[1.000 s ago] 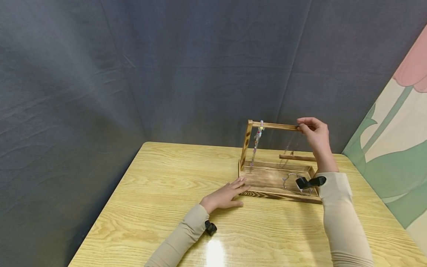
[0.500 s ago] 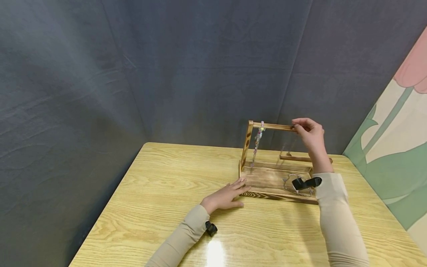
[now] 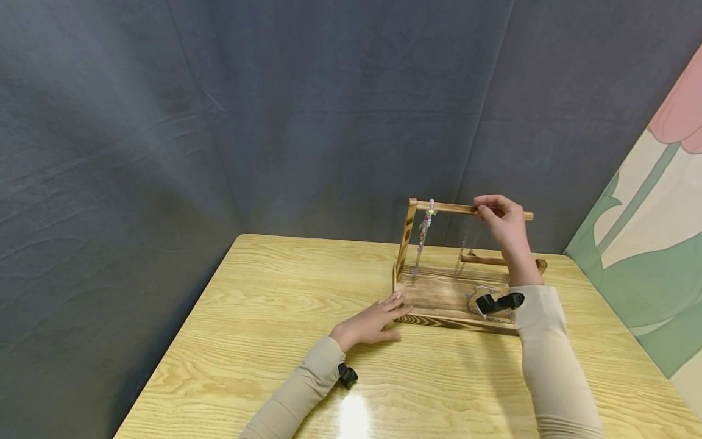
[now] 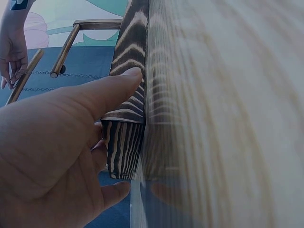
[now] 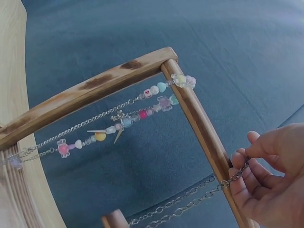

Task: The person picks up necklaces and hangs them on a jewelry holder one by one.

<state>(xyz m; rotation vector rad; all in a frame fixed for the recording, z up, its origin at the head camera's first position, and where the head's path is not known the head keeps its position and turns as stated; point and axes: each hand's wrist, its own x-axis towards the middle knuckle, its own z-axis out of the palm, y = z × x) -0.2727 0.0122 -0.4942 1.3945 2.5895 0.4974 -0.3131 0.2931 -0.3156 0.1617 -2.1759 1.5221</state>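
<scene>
A wooden jewelry stand (image 3: 407,238) with a tray base (image 3: 433,296) stands on the table. My left hand (image 3: 370,323) rests at the tray's front left corner, fingers extended. In the left wrist view its thumb (image 4: 114,90) lies along the dark-grained front face. My right hand (image 3: 503,222) is at the stand's upper bar (image 3: 446,208). Between thumb and fingers it pinches the end of a silver chain necklace (image 5: 237,175), which passes over the bar and hangs down in two strands. Left of it, a colorful beaded necklace (image 3: 422,235) hangs from the same bar.
A shorter, lower bar (image 3: 482,260) sits at the stand's right. A silver chain piece (image 3: 471,297) lies in the tray, partly hidden by the right wrist camera (image 3: 499,302). Behind the table (image 3: 285,274) hangs a dark curtain (image 3: 329,122); a flower-painted panel (image 3: 652,244) is at right.
My right hand has slid leftward along the upper bar with the chain necklace, uncovering the bar's right end and more of the lower bar. My left hand has stayed put.
</scene>
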